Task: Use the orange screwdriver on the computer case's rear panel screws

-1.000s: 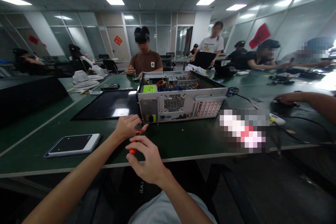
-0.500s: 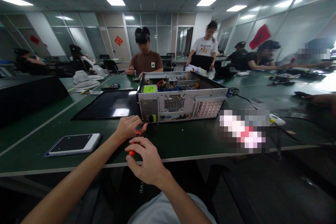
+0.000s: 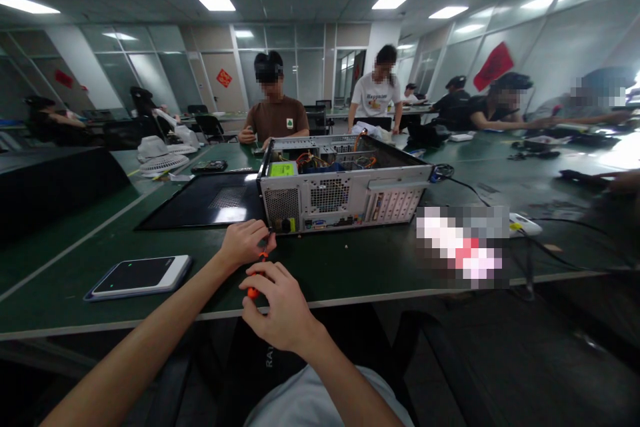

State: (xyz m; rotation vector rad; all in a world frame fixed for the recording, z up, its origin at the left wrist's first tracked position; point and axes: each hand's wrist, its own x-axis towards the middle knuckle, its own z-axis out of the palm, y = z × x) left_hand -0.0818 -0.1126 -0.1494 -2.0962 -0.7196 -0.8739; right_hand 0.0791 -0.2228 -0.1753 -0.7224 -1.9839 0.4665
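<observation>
A computer case (image 3: 345,203) lies on its side on the green table, its top side uncovered and its rear panel toward me. My right hand (image 3: 283,307) is curled around the orange handle of a screwdriver (image 3: 253,292). The screwdriver's shaft points away from me, toward the lower left corner of the rear panel. Close to that corner, my left hand (image 3: 247,240) is closed, with its fingertips at the front part of the shaft. The tip is too small and partly hidden, so I cannot tell whether it touches a screw. Wires and a lime-green-labelled box (image 3: 283,169) show inside the case.
A black side panel (image 3: 200,203) lies left of the case. Nearer me is a digital scale (image 3: 143,275). White fan parts (image 3: 163,163) sit farther back. On the right are a power strip (image 3: 525,225) with cables and a blurred-out item (image 3: 460,247). Co-workers sit and stand beyond.
My hands and the screwdriver stay almost where they were, with only slight finger movement. Across the table, the standing person in white has bent forward. The view has shifted slightly.
</observation>
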